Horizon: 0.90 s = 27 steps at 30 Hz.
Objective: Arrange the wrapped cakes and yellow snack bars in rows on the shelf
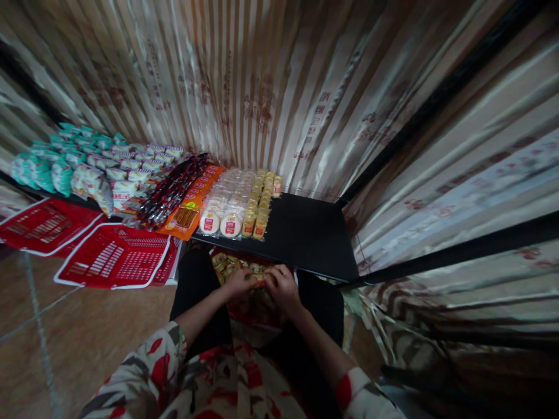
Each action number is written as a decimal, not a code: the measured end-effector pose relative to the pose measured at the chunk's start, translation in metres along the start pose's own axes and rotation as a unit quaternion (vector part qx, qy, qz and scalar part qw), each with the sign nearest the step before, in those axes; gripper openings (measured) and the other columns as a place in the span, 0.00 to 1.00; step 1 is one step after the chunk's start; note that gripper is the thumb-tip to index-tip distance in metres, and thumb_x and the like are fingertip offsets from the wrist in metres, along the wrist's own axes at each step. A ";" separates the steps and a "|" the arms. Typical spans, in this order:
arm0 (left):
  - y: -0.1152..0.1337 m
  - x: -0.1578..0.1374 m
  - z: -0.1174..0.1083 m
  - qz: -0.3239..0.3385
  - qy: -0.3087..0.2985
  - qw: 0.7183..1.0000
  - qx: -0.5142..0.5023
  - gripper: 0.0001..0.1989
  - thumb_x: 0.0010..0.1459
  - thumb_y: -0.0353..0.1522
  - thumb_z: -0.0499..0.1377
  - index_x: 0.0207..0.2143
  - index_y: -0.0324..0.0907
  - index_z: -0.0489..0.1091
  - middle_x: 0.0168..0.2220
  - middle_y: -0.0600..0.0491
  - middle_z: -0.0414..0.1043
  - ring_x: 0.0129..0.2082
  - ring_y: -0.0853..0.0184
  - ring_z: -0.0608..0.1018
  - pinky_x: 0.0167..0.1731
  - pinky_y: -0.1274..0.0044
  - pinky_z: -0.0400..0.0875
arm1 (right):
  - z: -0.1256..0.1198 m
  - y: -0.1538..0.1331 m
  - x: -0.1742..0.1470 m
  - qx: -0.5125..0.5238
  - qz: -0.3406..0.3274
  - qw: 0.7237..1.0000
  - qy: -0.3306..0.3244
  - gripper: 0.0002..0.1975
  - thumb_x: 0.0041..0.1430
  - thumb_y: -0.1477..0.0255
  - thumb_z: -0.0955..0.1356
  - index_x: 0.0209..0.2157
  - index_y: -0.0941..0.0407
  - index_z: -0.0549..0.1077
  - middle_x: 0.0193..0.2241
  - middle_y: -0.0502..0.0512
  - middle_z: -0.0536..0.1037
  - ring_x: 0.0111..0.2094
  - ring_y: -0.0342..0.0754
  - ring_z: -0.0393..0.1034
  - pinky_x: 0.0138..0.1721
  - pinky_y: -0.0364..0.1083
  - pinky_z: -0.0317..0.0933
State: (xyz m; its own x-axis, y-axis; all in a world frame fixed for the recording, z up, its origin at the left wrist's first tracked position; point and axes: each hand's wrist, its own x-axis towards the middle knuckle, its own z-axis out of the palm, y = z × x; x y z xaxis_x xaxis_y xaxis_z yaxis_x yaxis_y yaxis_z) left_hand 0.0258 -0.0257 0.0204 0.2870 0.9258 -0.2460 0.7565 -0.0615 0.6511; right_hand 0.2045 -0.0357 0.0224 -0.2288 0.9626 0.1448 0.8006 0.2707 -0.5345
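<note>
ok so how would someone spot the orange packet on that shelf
Start at the black shelf against the striped curtain and look at its stocked left half. The orange packet lies flat between the dark red wrapped sticks and the rows of round white cakes. It is the only broad, flat, bright orange pack there.

We see a black shelf (305, 233) carrying rows of snack packets: green bags (43, 166) at the far left, red sticks (172, 189), round white cakes (225, 206) and yellow biscuits (259, 203); its right part lies bare.
</note>
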 end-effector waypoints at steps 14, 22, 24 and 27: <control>0.035 0.009 -0.052 0.035 -0.070 0.955 -0.288 0.25 0.52 0.51 0.48 0.23 0.37 0.66 0.20 0.57 0.64 0.22 0.73 0.66 0.25 0.81 0.59 | -0.039 -0.001 0.020 0.250 0.059 0.959 -0.118 0.17 0.50 0.62 0.67 0.40 0.55 0.76 0.29 0.50 0.74 0.25 0.41 0.63 0.29 0.40 0.59; 0.068 0.034 -0.034 0.006 -0.025 0.935 -0.354 0.12 0.50 0.37 0.56 0.33 0.37 0.67 0.22 0.58 0.65 0.23 0.73 0.69 0.28 0.80 0.65 | -0.060 0.014 0.030 0.382 0.146 0.909 -0.077 0.17 0.44 0.60 0.69 0.33 0.57 0.73 0.26 0.49 0.74 0.24 0.40 0.64 0.28 0.40 0.59; 0.079 0.045 -0.032 -0.021 0.032 0.953 -0.302 0.11 0.52 0.34 0.54 0.36 0.37 0.67 0.24 0.57 0.67 0.25 0.72 0.70 0.29 0.79 0.67 | -0.065 0.018 0.039 0.397 0.157 0.902 -0.058 0.18 0.43 0.58 0.70 0.32 0.57 0.73 0.25 0.49 0.74 0.23 0.40 0.64 0.27 0.40 0.59; 0.097 0.058 -0.031 -0.045 0.110 0.965 -0.232 0.16 0.53 0.30 0.51 0.46 0.37 0.65 0.32 0.52 0.72 0.30 0.70 0.73 0.35 0.78 0.69 | -0.071 0.026 0.058 0.409 0.168 0.897 -0.019 0.19 0.41 0.57 0.70 0.31 0.58 0.71 0.24 0.49 0.74 0.23 0.41 0.65 0.26 0.40 0.59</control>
State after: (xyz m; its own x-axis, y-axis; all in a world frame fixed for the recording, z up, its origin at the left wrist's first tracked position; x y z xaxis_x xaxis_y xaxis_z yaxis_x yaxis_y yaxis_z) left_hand 0.0974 0.0338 0.0913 0.0614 0.9796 -0.1916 0.4129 0.1498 0.8984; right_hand 0.2518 0.0278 0.0762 -0.0829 0.9838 -0.1590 0.1579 -0.1445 -0.9768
